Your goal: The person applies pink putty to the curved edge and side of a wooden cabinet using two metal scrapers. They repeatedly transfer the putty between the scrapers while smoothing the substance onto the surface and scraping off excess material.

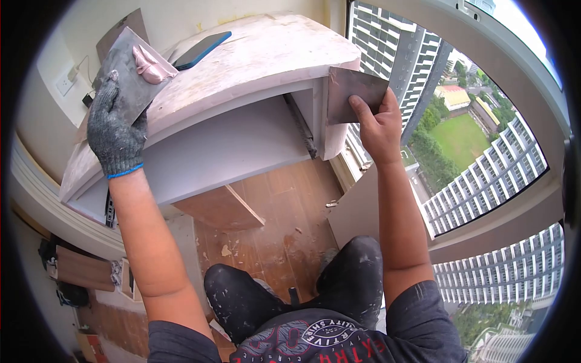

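Note:
A grey knitted glove with a blue cuff covers my left hand [116, 130], which grips a grey metal plate [124, 78] at the upper left. Pinkish paste [151, 65] is heaped on that plate. Bare, my right hand [381, 124] pinches a thin dark metal sheet [354, 94] between thumb and fingers. The sheet is up against the right front corner of a whitish, plaster-smeared desk [260, 51]. Under the desk's top edge is an open compartment with a dark rail [301, 127] at its right.
A blue-edged phone-like object [204, 51] lies on the desktop. Behind the left hand is a wall socket [65, 83] with a cable. A large window [460, 127] is on the right. Below, a wooden panel [223, 209] stands on the debris-strewn floor [284, 206].

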`<state>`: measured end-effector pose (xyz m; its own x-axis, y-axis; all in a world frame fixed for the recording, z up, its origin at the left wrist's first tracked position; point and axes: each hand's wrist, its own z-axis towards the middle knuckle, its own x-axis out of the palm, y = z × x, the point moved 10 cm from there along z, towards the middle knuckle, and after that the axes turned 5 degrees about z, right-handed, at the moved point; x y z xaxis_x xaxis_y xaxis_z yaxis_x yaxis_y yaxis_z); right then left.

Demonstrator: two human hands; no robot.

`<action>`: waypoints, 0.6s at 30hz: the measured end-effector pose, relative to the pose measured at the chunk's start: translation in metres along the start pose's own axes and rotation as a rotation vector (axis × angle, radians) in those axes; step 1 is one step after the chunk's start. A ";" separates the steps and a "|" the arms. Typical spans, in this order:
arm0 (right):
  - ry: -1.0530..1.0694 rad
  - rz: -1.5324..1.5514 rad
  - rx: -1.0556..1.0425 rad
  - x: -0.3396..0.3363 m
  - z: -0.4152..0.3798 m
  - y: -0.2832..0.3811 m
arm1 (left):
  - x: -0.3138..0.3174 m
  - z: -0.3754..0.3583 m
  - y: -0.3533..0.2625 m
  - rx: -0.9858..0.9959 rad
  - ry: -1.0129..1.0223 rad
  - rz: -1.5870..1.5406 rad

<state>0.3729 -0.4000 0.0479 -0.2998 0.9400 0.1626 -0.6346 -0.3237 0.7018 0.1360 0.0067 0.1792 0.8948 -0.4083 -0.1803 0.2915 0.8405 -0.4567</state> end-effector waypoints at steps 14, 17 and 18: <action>0.027 0.111 0.060 -0.030 -0.016 -0.009 | -0.003 0.001 0.013 -0.110 0.002 -0.252; 0.049 0.165 0.058 -0.015 -0.017 -0.007 | -0.002 0.001 0.011 -0.118 0.003 -0.231; 0.051 0.183 0.055 -0.010 -0.017 -0.006 | -0.002 0.001 0.008 -0.078 0.011 -0.179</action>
<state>0.3673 -0.4099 0.0303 -0.4433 0.8587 0.2570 -0.5265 -0.4814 0.7008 0.1370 0.0145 0.1764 0.8271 -0.5533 -0.0994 0.4183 0.7239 -0.5486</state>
